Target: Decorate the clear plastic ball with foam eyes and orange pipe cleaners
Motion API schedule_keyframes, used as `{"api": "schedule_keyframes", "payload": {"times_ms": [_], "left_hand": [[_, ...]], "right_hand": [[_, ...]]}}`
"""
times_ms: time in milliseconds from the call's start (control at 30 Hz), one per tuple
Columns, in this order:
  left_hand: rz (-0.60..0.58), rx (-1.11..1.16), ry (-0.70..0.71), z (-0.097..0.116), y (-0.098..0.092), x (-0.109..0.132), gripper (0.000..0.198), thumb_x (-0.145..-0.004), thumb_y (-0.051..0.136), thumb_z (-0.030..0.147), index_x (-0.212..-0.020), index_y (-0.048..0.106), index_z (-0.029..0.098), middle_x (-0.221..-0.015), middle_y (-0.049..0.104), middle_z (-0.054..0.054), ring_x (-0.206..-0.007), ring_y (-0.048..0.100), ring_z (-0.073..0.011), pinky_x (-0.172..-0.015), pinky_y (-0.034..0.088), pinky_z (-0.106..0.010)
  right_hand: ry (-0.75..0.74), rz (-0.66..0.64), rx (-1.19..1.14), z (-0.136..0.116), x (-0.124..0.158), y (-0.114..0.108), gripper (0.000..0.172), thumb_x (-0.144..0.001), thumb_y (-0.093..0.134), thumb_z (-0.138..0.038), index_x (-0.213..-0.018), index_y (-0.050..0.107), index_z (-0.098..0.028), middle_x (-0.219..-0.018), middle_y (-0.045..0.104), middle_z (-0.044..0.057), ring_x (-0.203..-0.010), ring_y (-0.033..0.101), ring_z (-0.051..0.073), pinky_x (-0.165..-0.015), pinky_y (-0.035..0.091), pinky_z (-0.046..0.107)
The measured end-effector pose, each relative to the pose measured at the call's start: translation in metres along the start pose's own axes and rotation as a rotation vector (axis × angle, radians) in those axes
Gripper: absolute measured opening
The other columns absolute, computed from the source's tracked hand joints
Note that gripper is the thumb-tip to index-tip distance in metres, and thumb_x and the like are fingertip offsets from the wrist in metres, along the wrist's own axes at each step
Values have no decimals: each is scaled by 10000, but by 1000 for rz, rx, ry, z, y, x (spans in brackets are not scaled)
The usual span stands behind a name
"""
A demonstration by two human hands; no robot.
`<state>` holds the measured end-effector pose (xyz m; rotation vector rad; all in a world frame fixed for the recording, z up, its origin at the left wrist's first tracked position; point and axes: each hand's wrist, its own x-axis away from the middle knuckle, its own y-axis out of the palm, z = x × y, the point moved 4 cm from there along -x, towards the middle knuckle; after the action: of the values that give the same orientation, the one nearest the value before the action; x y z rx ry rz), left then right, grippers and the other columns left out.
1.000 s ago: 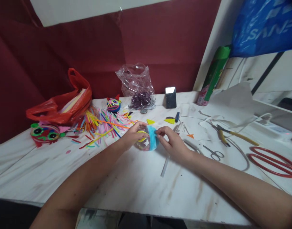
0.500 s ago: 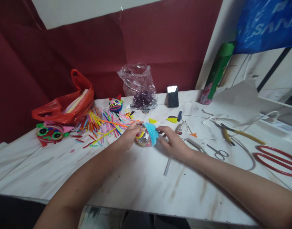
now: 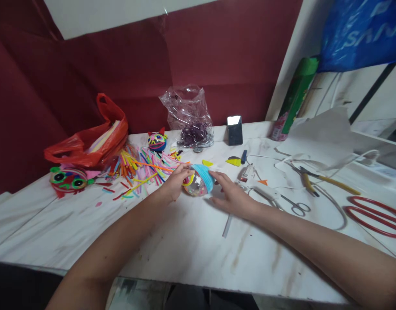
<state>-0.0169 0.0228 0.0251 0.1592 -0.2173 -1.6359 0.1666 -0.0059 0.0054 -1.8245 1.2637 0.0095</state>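
Observation:
A clear plastic ball [image 3: 197,187] wrapped partly in blue pipe cleaners [image 3: 203,173] is between my hands, just above or on the table. A bit of yellow and red shows at its left side. My left hand [image 3: 178,181] is closed on that left side, thumb and fingers gripping it. My right hand [image 3: 228,191] lies at the right side with fingers apart, the fingertips at the blue wrapping. Just right of my right hand are a white glue gun [image 3: 262,191] and small scissors [image 3: 296,206]. A glue stick [image 3: 228,225] sticks out below my right wrist.
Loose coloured pipe cleaners [image 3: 142,168] spread at left, beside a red plastic bag [image 3: 88,144] and a decorated ball with green eyes [image 3: 68,180]. A smaller cat-faced ball [image 3: 157,141], a clear bag [image 3: 194,122] and a phone [image 3: 234,130] stand behind. Pliers [image 3: 327,181] and red-handled scissors [image 3: 375,215] lie right.
The ball has turned slightly in my left hand, and its blue band now sits higher and more tilted. My right fingers have spread and loosened at its right side.

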Motion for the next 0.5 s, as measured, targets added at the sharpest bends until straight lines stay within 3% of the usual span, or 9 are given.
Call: {"api": "schedule_keyframes", "payload": {"times_ms": [133, 267, 400, 500], "left_hand": [[-23, 77, -168, -9, 4, 5, 220, -675, 660, 266, -850, 569, 170, -716, 632, 7, -620, 599, -150, -601, 478, -275], [-95, 190, -349, -13, 11, 10, 232, -784, 538, 326, -930, 603, 158, -779, 682, -51, -680, 644, -215, -655, 522, -386], [-195, 236, -363, -10, 15, 12, 341, -826, 487, 363, -1078, 595, 159, -947, 705, -102, -855, 670, -286, -765, 515, -502], [-212, 225, -358, -11, 15, 13, 374, -855, 469, 400, -1117, 586, 160, -990, 695, -108, -873, 669, -277, -795, 511, -499]], "right_hand": [[-72, 82, -79, 1, -3, -5, 759, -758, 647, -265, -1438, 311, -264, -1415, 424, 142, -1245, 471, 298, -914, 501, 460], [10, 110, -187, 1, -7, -16, 676, -791, 641, -327, -1409, 375, -257, -1423, 441, 126, -1209, 499, 280, -890, 520, 429], [128, 115, -376, 5, -11, -22, 582, -833, 612, -403, -1372, 444, -265, -1391, 495, 98, -1137, 550, 247, -896, 525, 419], [165, 112, -525, 9, -14, -23, 530, -835, 609, -453, -1320, 514, -264, -1346, 549, 77, -1161, 546, 241, -929, 514, 404]]}}
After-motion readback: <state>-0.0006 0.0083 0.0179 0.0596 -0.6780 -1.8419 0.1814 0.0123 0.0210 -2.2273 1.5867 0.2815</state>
